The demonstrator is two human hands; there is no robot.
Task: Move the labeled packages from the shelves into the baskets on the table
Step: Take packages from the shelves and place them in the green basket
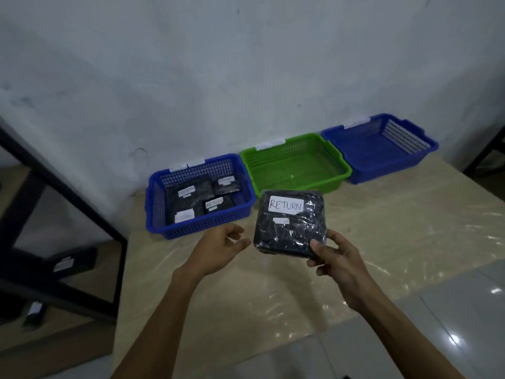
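My right hand (334,257) grips the lower right corner of a black plastic-wrapped package (289,224) with a white label reading RETURN, held above the table in front of the baskets. Just left of it, my left hand (221,246) hovers with relaxed fingers and holds nothing. Three baskets stand in a row against the wall. The left blue basket (157,203) contains several black labeled packages. The green basket (338,165) in the middle and the right blue basket (382,165) show no packages inside.
The table (396,242) has a glossy beige marbled top. A black metal shelf frame (82,203) stands at the left, with a dark labeled package (71,262) on its lower level. A pale wall runs behind the baskets.
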